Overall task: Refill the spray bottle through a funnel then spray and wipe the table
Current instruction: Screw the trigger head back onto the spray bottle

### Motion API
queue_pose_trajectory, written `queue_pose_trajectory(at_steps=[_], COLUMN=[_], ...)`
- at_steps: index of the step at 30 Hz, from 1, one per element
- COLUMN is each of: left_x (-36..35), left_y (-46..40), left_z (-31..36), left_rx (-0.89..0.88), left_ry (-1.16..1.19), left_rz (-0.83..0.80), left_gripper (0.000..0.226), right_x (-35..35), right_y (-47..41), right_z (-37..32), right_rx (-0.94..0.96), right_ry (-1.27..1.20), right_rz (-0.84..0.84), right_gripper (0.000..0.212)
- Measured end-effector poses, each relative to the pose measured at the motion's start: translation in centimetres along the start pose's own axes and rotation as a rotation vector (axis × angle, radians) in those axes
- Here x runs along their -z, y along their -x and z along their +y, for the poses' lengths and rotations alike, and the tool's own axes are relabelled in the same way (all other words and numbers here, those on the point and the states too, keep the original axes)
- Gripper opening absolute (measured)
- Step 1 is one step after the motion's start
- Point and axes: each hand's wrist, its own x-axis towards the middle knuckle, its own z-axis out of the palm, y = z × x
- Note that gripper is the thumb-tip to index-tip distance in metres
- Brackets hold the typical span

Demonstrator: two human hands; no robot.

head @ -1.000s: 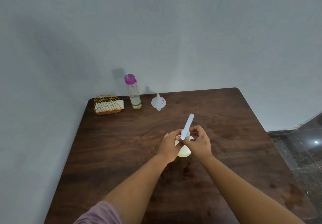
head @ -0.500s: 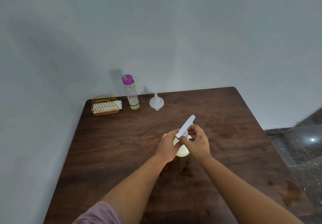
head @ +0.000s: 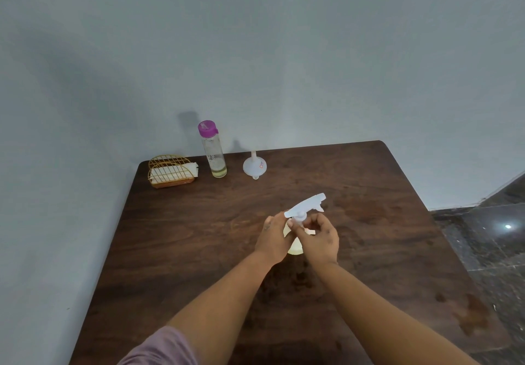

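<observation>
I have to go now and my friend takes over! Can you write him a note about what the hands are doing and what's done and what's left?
Left hand grips the pale spray bottle, standing mid-table.
Right hand pinches the collar under the white trigger head, which is on the bottle.
White funnel sits upside down at the back of the wooden table, untouched, right of the purple-capped refill bottle, still capped with a little liquid. Napkins wait in the gold wire holder, far left.
Done: nothing poured.
Left: remove head, funnel, refill, spray, wipe.

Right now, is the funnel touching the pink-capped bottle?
Apart. The head view shows bare table between the funnel and the pink-capped bottle.
</observation>
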Motion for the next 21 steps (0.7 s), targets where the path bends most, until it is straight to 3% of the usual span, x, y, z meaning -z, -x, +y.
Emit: queue_pose_trajectory(at_steps=[4,8,11,17,21], left_x=[0.2,0.2,0.4,0.1,-0.2], left_y=[0.0,0.0,0.0,0.3,0.3], left_z=[0.1,0.1,0.0,-0.2,-0.1], left_rx=[0.028,0.007,-0.004,-0.041,-0.063], left_ry=[0.033,0.008,-0.016,-0.078,-0.102], left_rz=[-0.008,-0.018,-0.026,0.05,0.071], left_gripper=[0.042,0.04,0.041,0.035,0.035], right_x=[0.1,0.0,-0.1,0.0,0.3], right_y=[0.7,0.2,0.0,-0.6,-0.9], right_z=[0.5,0.4,0.4,1.5,1.2], right_rx=[-0.021,0.067,0.132,0.143,0.134], right_ry=[-0.098,-0.017,0.04,0.089,0.153], right_rz=[-0.007,-0.202,-0.275,-0.152,-0.082], right_gripper=[0.038,0.02,0.031,0.005,0.011])
